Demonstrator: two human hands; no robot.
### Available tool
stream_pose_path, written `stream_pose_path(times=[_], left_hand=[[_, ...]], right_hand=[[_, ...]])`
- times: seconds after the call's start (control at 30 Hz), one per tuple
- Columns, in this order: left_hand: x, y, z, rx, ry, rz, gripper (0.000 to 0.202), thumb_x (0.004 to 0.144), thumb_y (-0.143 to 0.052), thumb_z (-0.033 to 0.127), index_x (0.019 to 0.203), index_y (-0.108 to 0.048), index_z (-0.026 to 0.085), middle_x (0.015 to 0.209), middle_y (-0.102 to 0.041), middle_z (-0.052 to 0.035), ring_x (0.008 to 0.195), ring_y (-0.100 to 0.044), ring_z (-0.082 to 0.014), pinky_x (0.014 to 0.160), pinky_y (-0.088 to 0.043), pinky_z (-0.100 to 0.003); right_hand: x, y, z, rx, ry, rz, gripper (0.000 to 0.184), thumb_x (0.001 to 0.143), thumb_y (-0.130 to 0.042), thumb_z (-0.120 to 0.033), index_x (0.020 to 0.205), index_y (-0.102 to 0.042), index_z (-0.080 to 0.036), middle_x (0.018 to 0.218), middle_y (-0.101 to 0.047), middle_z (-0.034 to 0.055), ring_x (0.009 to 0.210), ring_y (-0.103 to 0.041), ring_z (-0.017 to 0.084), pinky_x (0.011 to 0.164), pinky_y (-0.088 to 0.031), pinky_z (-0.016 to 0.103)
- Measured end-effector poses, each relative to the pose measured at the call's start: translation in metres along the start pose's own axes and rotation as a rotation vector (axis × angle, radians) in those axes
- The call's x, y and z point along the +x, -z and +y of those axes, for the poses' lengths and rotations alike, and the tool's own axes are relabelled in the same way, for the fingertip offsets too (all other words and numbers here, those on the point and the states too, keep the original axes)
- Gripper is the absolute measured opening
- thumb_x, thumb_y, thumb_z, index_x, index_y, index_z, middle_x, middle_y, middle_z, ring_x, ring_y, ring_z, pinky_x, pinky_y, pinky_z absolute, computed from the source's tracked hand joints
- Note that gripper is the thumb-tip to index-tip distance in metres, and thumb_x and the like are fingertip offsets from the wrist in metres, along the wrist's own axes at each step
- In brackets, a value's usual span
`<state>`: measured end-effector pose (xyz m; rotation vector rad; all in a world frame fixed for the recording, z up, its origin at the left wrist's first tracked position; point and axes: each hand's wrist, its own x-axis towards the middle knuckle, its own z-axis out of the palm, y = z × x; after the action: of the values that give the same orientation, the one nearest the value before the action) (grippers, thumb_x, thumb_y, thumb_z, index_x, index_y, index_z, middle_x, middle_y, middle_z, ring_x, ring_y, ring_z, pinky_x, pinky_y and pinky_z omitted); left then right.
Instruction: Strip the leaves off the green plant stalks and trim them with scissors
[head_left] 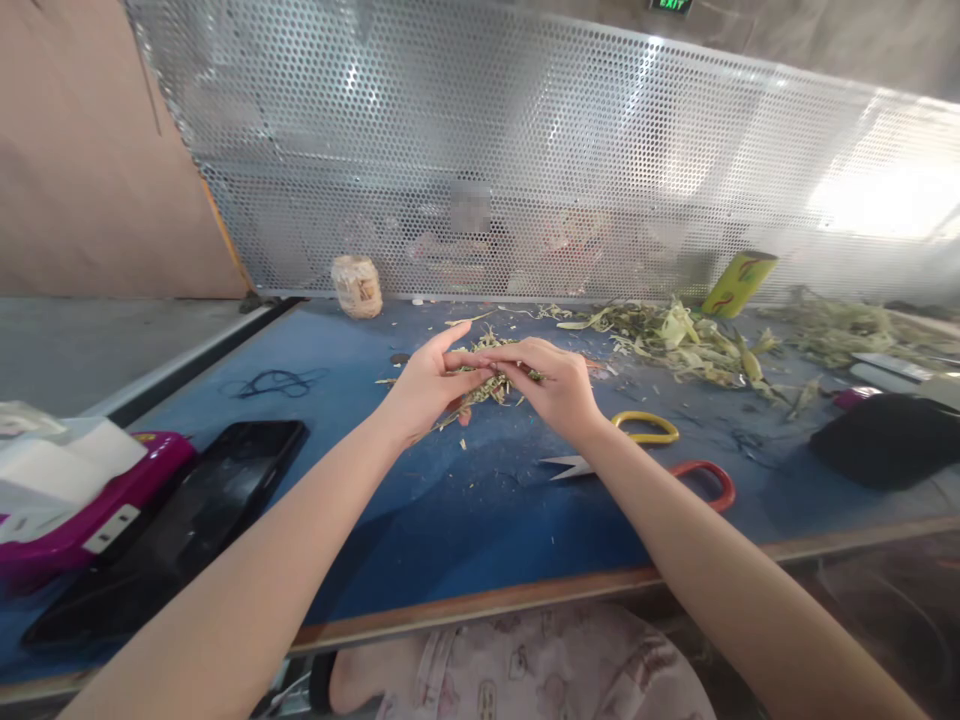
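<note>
My left hand (437,382) and my right hand (546,375) meet fingertip to fingertip above the middle of the blue table. One digit of the left hand sticks up and away while its other fingers press together. The right hand's fingers are pinched beside them. What lies between the fingertips is too small and hidden to make out. Just beneath and behind both hands is a small heap of short, pale green-yellow dry plant bits (496,388), partly covered by them. Scissors (570,467) with one yellow and one red handle lie partly under my right forearm.
Dry husk-like leaves (686,340) lie at the back right, near a yellow-green box (739,284). A wrapped jar (357,287) stands back left, with dark cord (279,383) nearer. A black phone (176,520) and magenta holder (97,515) sit left; a black object (889,440) right. Perforated metal panel (480,130) behind.
</note>
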<state>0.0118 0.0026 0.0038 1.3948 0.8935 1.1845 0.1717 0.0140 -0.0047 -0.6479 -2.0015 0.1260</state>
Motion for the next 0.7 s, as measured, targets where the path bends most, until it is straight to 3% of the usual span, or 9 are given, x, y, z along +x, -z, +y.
stream_pose_path(times=[0.23,0.37,0.53,0.7], left_hand=[[-0.0015,0.0023,0.0017,0.046,-0.008,-0.013,0.073,0.066,-0.067,0.023,0.13,-0.03,0.02,0.081,-0.06,-0.0018,0.042,-0.04,-0.0021,0.034,-0.034,-0.017],[-0.0022,0.0015,0.0035,0.053,0.01,-0.011,0.07,0.068,-0.065,0.021,0.129,-0.031,0.021,0.081,-0.058,-0.0015,0.047,-0.046,-0.0043,0.039,-0.042,-0.019],[0.0002,0.0011,0.0038,0.043,0.047,0.055,0.06,0.069,-0.061,0.012,0.124,-0.037,0.017,0.077,-0.056,-0.0007,0.051,-0.049,-0.0065,0.044,-0.047,-0.023],[0.0029,0.0043,0.0023,0.007,0.088,0.152,0.054,0.067,-0.063,0.012,0.117,-0.043,0.016,0.08,-0.059,-0.0045,0.066,-0.056,-0.0132,0.052,-0.049,-0.027]], right_hand=[[0.0006,0.0015,-0.0015,0.002,-0.019,0.008,0.024,0.082,-0.046,-0.017,0.095,-0.063,-0.026,0.085,-0.065,-0.0005,0.077,-0.058,0.012,0.071,-0.046,0.026],[0.0008,0.0027,-0.0015,0.004,-0.03,0.018,0.022,0.081,-0.049,-0.018,0.094,-0.064,-0.026,0.082,-0.066,-0.0002,0.073,-0.058,0.012,0.067,-0.046,0.025],[0.0004,0.0003,0.0029,0.048,-0.012,0.012,0.022,0.08,-0.05,-0.019,0.097,-0.064,-0.025,0.084,-0.066,0.0002,0.073,-0.059,0.011,0.065,-0.048,0.024],[0.0005,-0.0031,0.0055,0.077,0.015,0.013,0.022,0.079,-0.051,-0.018,0.094,-0.065,-0.025,0.088,-0.067,0.0,0.076,-0.06,0.011,0.068,-0.049,0.024]])
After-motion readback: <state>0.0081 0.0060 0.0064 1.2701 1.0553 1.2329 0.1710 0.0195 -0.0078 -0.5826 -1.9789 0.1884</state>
